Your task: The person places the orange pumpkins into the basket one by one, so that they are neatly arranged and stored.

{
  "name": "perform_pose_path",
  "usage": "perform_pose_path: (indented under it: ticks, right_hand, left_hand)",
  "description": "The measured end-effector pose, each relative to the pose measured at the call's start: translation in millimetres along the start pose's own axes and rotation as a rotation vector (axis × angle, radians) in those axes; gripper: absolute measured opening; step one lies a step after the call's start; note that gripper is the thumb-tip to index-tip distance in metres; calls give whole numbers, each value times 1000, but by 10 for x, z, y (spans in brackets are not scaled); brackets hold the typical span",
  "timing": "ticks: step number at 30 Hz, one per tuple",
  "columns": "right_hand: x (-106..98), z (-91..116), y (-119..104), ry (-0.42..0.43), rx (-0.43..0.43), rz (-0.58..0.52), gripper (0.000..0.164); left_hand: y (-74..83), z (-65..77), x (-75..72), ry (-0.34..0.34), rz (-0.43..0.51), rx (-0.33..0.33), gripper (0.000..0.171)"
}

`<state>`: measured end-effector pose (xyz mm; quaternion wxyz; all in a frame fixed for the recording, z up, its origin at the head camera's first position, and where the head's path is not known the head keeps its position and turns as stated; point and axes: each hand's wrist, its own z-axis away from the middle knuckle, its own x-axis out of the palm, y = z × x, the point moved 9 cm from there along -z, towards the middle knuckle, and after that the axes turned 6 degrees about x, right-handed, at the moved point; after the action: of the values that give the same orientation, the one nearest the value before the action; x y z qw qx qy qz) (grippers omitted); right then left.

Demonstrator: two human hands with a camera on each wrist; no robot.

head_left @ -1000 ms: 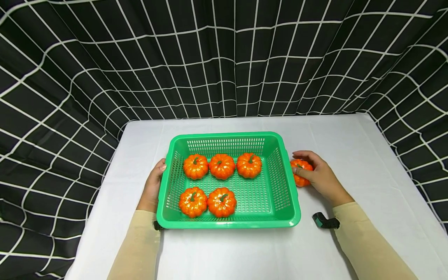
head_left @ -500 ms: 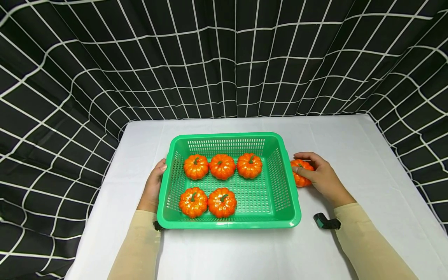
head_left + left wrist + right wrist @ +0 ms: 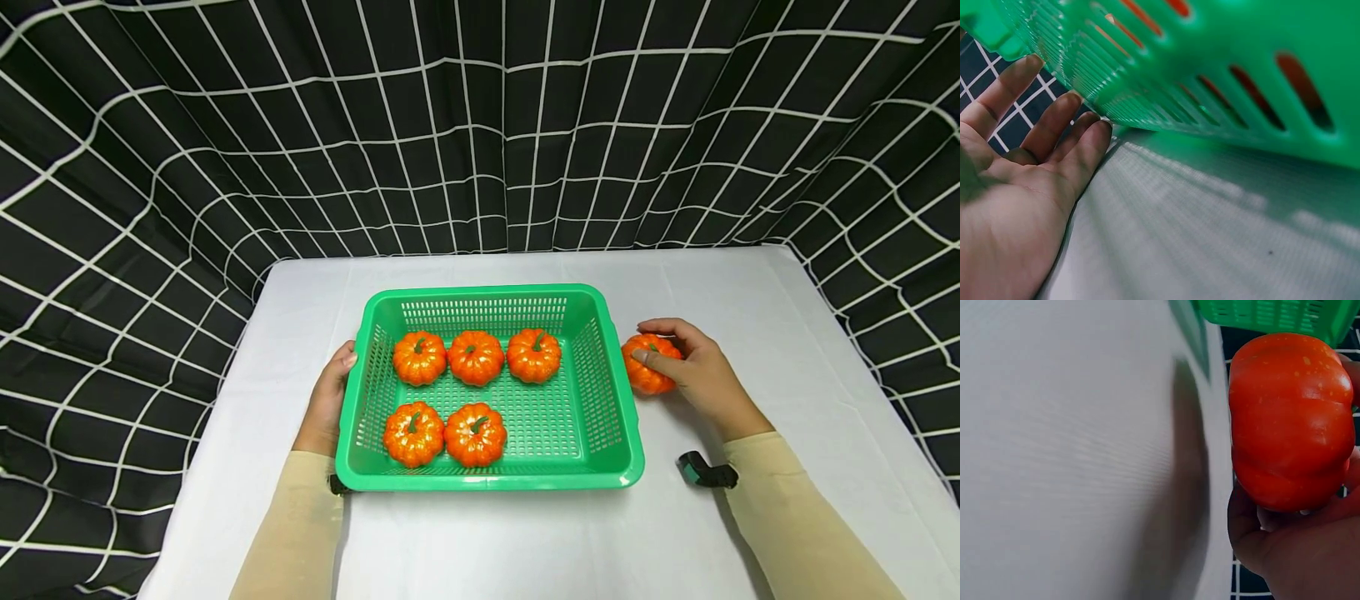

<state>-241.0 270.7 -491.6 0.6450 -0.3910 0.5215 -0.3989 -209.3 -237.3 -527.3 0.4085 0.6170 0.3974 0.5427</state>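
Note:
My right hand (image 3: 705, 379) grips a small orange pumpkin (image 3: 649, 365) just right of the green basket (image 3: 490, 482). Its thumb lies over the top, near the stem. In the right wrist view this pumpkin (image 3: 1291, 425) appears held above the white cloth. My left hand (image 3: 327, 392) is at the basket's left side. The left wrist view shows its fingers (image 3: 1054, 122) loosely extended, with the tips at the slotted basket wall (image 3: 1166, 94). Inside the basket, three pumpkins (image 3: 476, 357) form the back row and two pumpkins (image 3: 476, 434) sit at the front left.
A white cloth (image 3: 480, 550) covers the table. Black curtains (image 3: 504, 125) with a white grid surround its back and sides. A black wrist device (image 3: 705, 472) sticks out from the right sleeve. The basket's front right corner holds bare mesh floor.
My right hand has lifted the pumpkin slightly and moved a little to the right and back with it. The left hand, the basket and the pumpkins inside have stayed in place.

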Motion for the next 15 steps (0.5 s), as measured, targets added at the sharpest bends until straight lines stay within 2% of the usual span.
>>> perform_pose_path:
  ticks: [10,15]
  right_hand:
    - [-21,22,-73,0,4,6,50]
    - [-87,27,-111,28,1,9,50]
  left_hand:
    - [14,15,8,8,-16,-5,32]
    - [8,17,8,7,-18,-5,32]
